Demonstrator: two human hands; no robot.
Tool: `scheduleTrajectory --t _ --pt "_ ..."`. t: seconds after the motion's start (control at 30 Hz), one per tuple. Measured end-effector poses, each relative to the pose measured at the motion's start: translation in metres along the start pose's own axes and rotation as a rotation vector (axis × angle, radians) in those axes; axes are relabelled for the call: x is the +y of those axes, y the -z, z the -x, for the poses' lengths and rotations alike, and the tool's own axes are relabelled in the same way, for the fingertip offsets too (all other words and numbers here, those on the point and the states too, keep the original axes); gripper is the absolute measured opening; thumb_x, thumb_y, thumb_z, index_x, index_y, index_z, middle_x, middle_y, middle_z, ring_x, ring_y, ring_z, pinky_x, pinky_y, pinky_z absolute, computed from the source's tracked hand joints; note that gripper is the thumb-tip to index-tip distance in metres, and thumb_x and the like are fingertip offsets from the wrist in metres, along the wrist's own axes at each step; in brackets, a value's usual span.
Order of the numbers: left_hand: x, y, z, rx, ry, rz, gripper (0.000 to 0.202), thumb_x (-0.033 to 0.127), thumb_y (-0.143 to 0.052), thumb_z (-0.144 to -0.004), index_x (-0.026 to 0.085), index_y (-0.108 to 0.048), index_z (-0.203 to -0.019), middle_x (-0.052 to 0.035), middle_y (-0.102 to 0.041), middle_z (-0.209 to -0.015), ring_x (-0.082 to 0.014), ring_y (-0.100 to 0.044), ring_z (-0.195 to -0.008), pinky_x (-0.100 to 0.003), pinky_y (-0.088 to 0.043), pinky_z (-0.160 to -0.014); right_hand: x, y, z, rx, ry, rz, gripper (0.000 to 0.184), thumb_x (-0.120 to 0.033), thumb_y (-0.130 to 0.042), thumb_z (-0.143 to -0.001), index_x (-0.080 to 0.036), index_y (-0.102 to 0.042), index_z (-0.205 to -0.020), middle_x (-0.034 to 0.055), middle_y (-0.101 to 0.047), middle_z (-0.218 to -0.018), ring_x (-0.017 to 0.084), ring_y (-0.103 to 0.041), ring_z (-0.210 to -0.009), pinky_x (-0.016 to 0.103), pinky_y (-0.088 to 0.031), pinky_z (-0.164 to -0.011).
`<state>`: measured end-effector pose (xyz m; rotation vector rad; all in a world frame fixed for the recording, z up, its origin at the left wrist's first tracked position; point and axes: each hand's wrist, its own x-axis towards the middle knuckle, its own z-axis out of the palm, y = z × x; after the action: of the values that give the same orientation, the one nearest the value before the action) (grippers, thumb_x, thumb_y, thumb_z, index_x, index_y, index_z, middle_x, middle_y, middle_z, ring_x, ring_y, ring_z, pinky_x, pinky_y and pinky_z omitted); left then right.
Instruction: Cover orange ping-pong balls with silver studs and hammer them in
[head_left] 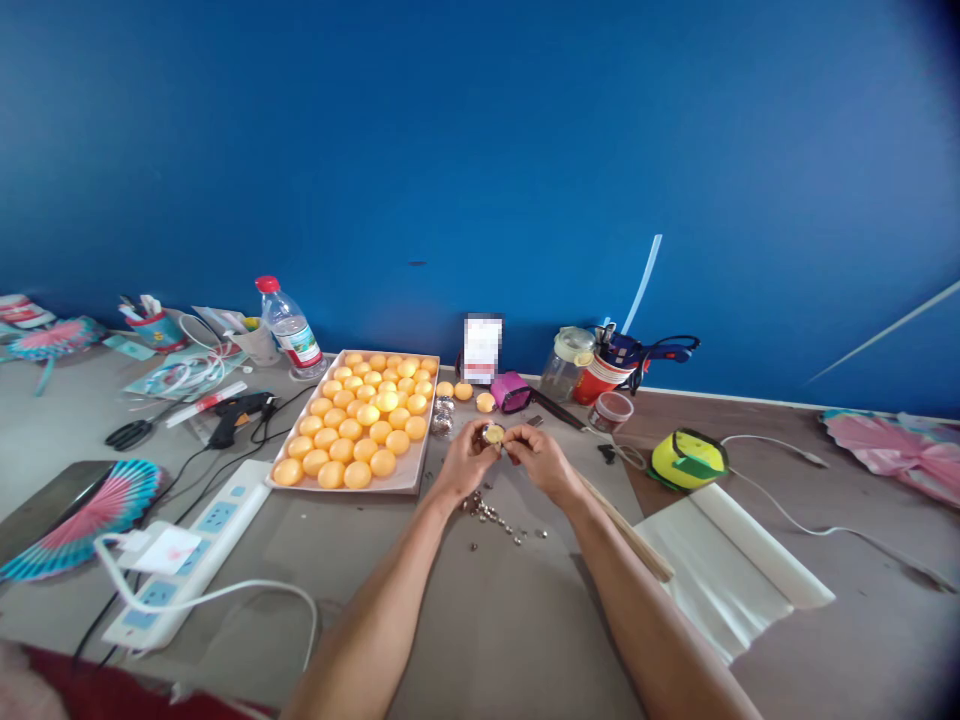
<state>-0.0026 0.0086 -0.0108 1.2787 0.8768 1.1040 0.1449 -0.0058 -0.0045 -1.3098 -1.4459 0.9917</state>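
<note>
Hands meet on the small round yellow-orange ball (493, 434): my left hand (466, 456) pinches it from the left, my right hand (535, 456) grips its right edge, just right of the white tray of orange balls (417, 462), above scattered metal beads (495, 516).

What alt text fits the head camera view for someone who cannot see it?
The person's left hand and right hand pinch a small yellow ball between them over a grey table. A tray of orange balls lies to their left, small metal pieces scattered just below.
</note>
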Motion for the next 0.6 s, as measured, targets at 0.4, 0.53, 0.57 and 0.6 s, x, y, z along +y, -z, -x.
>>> scheduleTrajectory --t 0.4,0.53,0.57,0.6 --pt "0.004 -0.005 0.004 0.015 -0.088 -0.143 0.038 0.023 -0.059 -0.072 0.017 -0.051 -0.109 -0.0052 -0.059 -0.093 -0.0145 -0.055 -0.080 -0.026 -0.045 -0.072 -0.003 -0.004 0.002 0.049 -0.074 -0.186 0.016 -0.031 -0.058 -0.069 -0.020 -0.047 -0.070 -0.0045 -0.052 -0.052 0.012 -0.048 -0.052 0.024 -0.037 -0.054" --pt "0.003 -0.002 0.002 0.100 -0.069 -0.075 0.039 0.027 -0.059 -0.073 0.017 -0.051 -0.110 -0.0054 -0.060 -0.095 -0.0140 -0.056 -0.078 -0.027 -0.046 -0.072 0.003 0.003 0.001 0.011 -0.070 -0.171 0.016 -0.034 -0.055 -0.071 -0.018 -0.055 -0.075 -0.0041 -0.051 -0.054 0.011 -0.046 -0.051 0.024 -0.037 -0.053" --pt "0.003 -0.001 0.001 0.126 -0.057 -0.056 0.038 0.029 -0.058 -0.073 0.017 -0.051 -0.109 -0.0049 -0.060 -0.093 -0.0134 -0.057 -0.075 -0.026 -0.046 -0.070 0.005 0.005 0.001 0.001 -0.056 -0.102 0.015 -0.032 -0.055 -0.071 -0.018 -0.057 -0.076 -0.0031 -0.053 -0.057 0.011 -0.047 -0.053 0.024 -0.038 -0.054" --pt "0.003 0.001 0.000 0.146 -0.048 -0.037 0.036 0.030 -0.058 -0.074 0.018 -0.052 -0.107 -0.0041 -0.060 -0.090 -0.0128 -0.057 -0.072 -0.026 -0.047 -0.068 0.007 0.005 0.002 -0.016 -0.030 -0.024 0.014 -0.029 -0.055 -0.070 -0.018 -0.060 -0.076 -0.0016 -0.056 -0.061 0.012 -0.049 -0.056 0.025 -0.040 -0.056"
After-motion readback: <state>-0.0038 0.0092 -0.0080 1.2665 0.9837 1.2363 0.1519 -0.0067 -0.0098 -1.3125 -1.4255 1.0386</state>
